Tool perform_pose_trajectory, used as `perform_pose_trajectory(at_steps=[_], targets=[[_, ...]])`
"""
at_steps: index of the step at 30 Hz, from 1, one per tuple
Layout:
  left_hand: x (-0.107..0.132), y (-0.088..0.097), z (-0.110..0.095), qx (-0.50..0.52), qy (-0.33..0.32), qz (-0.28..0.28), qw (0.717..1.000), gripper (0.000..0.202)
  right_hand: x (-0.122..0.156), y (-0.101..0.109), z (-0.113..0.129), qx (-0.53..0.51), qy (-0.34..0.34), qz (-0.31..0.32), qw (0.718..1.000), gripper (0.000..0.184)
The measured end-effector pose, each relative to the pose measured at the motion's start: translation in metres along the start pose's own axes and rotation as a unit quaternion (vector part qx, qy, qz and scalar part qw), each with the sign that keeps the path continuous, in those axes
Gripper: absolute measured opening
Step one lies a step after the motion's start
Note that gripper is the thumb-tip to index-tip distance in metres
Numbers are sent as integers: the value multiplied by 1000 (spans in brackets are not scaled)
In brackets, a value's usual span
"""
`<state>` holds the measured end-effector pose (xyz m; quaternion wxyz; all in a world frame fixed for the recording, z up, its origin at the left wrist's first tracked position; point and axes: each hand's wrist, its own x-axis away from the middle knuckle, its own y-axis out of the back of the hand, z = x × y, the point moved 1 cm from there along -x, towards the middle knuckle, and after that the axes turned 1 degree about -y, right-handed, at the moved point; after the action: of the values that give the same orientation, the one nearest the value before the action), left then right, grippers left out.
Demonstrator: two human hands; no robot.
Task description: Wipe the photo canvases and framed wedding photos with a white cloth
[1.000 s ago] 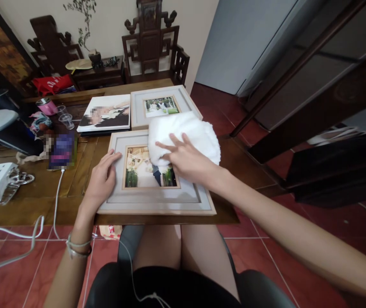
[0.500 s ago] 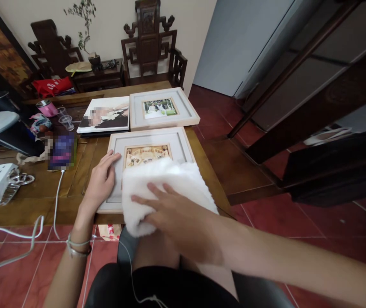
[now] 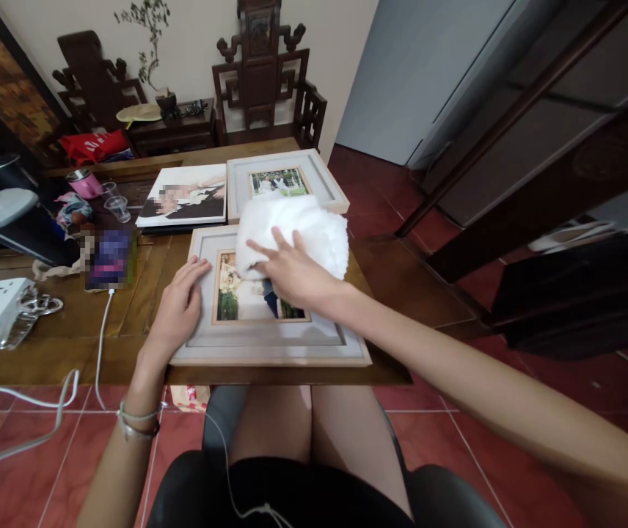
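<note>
A pale wooden picture frame [image 3: 270,353] lies face up at the front edge of the table. My left hand [image 3: 179,297] rests on its left side, the fingers stretched out and lying on the border. In my right hand [image 3: 292,271] is a folded white fluffy cloth [image 3: 319,227], pressed down by spread fingers, the thumb at its near edge. The cloth covers the upper right of the framed photo [image 3: 230,297] and reaches the near edge of a second picture frame [image 3: 322,172] behind. Beside that one lies a white-edged photo panel [image 3: 193,183].
On the table's left are a phone-like device [image 3: 109,258] on a white cable [image 3: 102,345], a power strip [image 3: 3,301], a dark lidded tumbler [image 3: 33,231], a pink mug [image 3: 86,185] and clear plastic cups [image 3: 119,209]. Dark carved chairs [image 3: 262,66] stand beyond.
My right hand has slid the cloth away from me, from the frame's near edge to its far side. The lower part of the photo now shows. My left hand stays on the frame.
</note>
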<state>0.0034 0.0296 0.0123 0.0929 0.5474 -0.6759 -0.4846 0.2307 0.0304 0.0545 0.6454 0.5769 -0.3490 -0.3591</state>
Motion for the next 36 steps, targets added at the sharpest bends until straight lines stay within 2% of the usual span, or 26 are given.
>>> perform_pose_trajectory(at_steps=[3, 7, 9, 11, 15, 19, 23, 26, 28, 31, 36], targets=[[0, 0, -1, -3, 7, 0, 1000, 40, 37, 6, 31, -52, 63, 63, 995, 52], [0, 1, -2, 2, 15, 1, 1000, 39, 85, 28, 69, -122, 168, 131, 969, 44], [0, 1, -2, 10, 18, 1, 1000, 39, 97, 36, 81, -118, 198, 151, 961, 40], [0, 2, -2, 18, 20, 1, 1000, 38, 98, 35, 89, -97, 200, 146, 964, 38], [0, 3, -3, 20, 25, 3, 999, 38, 81, 16, 83, -92, 174, 83, 977, 47], [1, 2, -4, -1, 30, 6, 1000, 41, 43, 2, 52, -51, 119, 53, 990, 59], [2, 1, -3, -8, 23, 3, 1000, 44, -3, 6, 21, 21, 15, 1, 1000, 54], [2, 0, -3, 3, 29, -8, 1000, 47, -25, 7, 18, 26, 2, -16, 1000, 47], [1, 0, -3, 17, 39, -17, 999, 50, -24, 5, 26, 9, 25, 0, 1000, 45], [1, -1, -3, 35, 55, -27, 998, 52, 2, 2, 44, -28, 86, 26, 996, 47], [2, -3, -1, 35, 59, -21, 997, 47, 77, 10, 54, -122, 186, 113, 968, 54]])
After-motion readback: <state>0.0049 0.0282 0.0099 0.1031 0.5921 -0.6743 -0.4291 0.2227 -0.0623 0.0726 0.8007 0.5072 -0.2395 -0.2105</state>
